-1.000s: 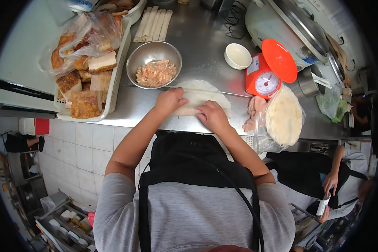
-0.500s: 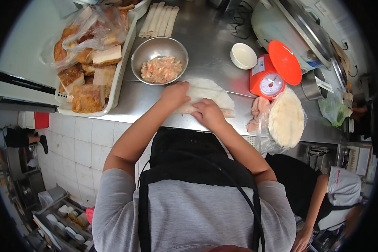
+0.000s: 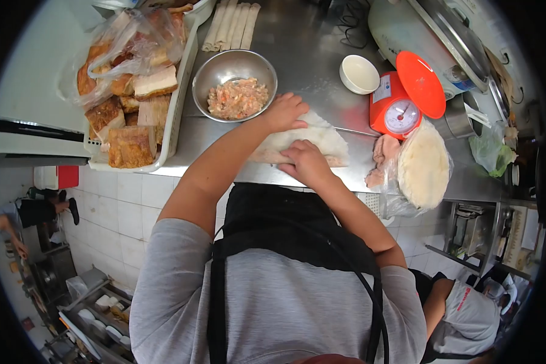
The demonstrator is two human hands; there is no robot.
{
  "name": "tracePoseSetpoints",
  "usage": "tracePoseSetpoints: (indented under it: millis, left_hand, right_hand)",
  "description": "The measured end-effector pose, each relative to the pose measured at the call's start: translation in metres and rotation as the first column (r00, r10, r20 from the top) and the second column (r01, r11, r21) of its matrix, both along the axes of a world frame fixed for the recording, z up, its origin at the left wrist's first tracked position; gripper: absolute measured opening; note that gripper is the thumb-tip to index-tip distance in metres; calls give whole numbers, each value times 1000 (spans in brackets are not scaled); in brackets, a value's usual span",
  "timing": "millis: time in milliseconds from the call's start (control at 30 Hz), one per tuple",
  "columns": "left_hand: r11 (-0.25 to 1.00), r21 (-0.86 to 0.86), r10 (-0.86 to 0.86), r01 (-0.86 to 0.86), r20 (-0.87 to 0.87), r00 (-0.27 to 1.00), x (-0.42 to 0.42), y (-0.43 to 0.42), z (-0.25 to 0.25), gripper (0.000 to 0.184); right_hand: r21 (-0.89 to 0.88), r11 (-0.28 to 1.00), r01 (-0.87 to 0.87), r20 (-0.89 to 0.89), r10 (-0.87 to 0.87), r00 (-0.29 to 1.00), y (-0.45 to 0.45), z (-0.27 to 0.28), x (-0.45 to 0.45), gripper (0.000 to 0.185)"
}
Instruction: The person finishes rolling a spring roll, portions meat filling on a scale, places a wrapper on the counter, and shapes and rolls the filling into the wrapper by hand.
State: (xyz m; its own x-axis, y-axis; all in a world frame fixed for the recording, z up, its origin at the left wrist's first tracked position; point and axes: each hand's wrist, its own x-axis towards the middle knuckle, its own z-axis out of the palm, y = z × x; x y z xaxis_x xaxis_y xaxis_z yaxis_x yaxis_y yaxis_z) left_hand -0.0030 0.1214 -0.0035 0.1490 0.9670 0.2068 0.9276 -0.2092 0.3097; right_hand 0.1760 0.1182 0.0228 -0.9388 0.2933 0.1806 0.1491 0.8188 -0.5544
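Note:
A thin white round wrapper [image 3: 332, 141] lies on the steel counter, its near edge folded over what seems to be a strip of pinkish filling. My left hand [image 3: 287, 113] rests across its upper left part, fingers stretched out. At the near fold, my right hand [image 3: 309, 161] has its fingers over the wrapper and its thumb against the edge. Just beyond my left hand stands a steel bowl [image 3: 272, 79] with pinkish minced filling [image 3: 238, 99]. Several finished white rolls [image 3: 233, 25] lie side by side behind it.
On the left, a white basket [image 3: 185, 91] holds browned meat chunks [image 3: 131, 147] under a plastic bag. At right are a white bowl [image 3: 359, 74], a red scale [image 3: 397, 108], pink meat pieces [image 3: 383, 159] and a wrapper stack [image 3: 423, 164]. A co-worker [image 3: 467, 315] is at lower right.
My left hand has moved up and right over the wrapper, and its fingers have straightened. The wrapper's upper left side now looks folded inward. My right hand stays at the near edge.

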Motion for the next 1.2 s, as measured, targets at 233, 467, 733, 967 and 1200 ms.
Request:
tracePoseSetpoints:
  millis: [233,467,733,967,1200]
  left_hand:
    - [999,38,-17,17,5,1000,-2,1,-2,33]
    - [998,69,-14,13,16,1000,-1,2,-2,33]
    - [998,59,-3,1,25,1000,-1,2,-4,32]
    - [995,40,88,-90,46,995,5,2,-5,36]
    - [971,24,234,-237,101,967,25,6,3,44]
  right_hand:
    - [-21,999,39,-4,-39,999,-19,-10,-22,28]
    - [-67,998,-11,-14,10,1000,-20,-4,-34,28]
    - [-91,995,-34,7,35,999,-26,0,-44,28]
    - [-83,996,-24,-7,24,1000,-9,7,-17,27]
    - [-65,998,-19,-32,17,999,4,-3,7,25]
